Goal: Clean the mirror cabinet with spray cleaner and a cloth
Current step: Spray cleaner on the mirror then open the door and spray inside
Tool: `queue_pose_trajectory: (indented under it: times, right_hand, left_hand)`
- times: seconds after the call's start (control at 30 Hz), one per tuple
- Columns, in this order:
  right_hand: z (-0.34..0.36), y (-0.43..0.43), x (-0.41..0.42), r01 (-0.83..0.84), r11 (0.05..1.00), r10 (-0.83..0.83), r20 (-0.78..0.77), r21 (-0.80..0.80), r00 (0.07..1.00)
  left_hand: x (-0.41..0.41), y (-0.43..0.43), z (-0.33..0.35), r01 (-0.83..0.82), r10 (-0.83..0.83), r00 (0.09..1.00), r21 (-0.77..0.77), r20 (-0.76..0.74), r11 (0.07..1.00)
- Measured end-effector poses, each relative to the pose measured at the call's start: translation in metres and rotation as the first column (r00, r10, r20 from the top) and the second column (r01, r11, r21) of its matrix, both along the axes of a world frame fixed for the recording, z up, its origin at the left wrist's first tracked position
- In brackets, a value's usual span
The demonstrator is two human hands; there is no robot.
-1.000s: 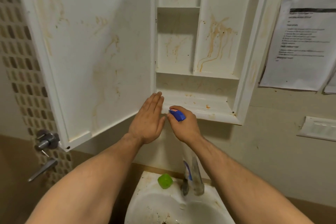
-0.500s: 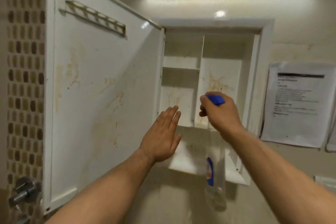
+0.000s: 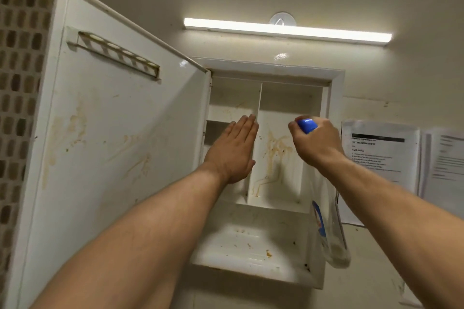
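Observation:
The white mirror cabinet hangs open on the wall, its shelves streaked with brown stains. Its door swings out to the left, inner face stained too. My right hand grips the blue head of a clear spray bottle, which hangs down in front of the cabinet's right edge. My left hand is raised flat with straight fingers in front of the left compartments, beside the central divider. No cloth is in view.
A lit tube light runs above the cabinet. Printed sheets are stuck to the wall on the right. Brown mosaic tiles cover the wall at far left. A slotted holder sits on the door's inner face.
The view has tilted up, away from the sink. Both hands have risen from the cabinet's bottom shelf to its upper compartments, the right one carrying the spray bottle up and to the right.

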State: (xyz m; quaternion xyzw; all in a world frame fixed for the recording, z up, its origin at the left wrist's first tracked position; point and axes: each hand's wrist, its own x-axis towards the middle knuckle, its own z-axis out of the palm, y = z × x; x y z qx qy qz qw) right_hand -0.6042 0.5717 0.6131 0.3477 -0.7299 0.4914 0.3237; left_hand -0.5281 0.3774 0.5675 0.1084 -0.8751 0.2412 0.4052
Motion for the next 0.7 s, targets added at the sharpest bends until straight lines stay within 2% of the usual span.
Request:
queue_pose_trajectory:
  times: [0.17,0.3,0.43,0.5,0.6,0.7]
  right_hand:
    - [-0.036,0.009,-0.009,-0.088,0.995,0.082,0.114,0.048,0.990]
    - [-0.071,0.013,-0.015,-0.009,1.000,0.009,-0.002,0.003,1.000]
    - [-0.078,0.014,-0.017,-0.054,0.999,0.054,0.122,-0.008,0.991]
    - [-0.080,0.013,-0.018,-0.080,0.997,0.076,0.164,0.021,0.984]
    - [-0.090,0.007,-0.015,-0.061,0.993,0.048,0.126,0.103,0.991]
    - [-0.099,-0.005,-0.006,-0.164,0.967,0.128,0.185,0.195,0.974]
  left_hand:
    - [-0.003,0.001,-0.020,-0.042,0.041,0.998,0.016,0.039,0.999]
    - [-0.004,-0.002,-0.039,-0.003,0.001,0.999,0.049,0.038,0.999]
    - [-0.002,-0.004,-0.050,0.034,-0.037,0.999,0.092,0.032,0.995]
    - [0.000,-0.006,-0.055,0.035,-0.037,0.999,0.106,0.012,0.994]
    - [0.006,-0.010,-0.065,0.020,-0.019,1.000,0.111,-0.010,0.994]
    - [0.013,-0.016,-0.075,-0.006,0.008,1.000,0.124,-0.016,0.992]
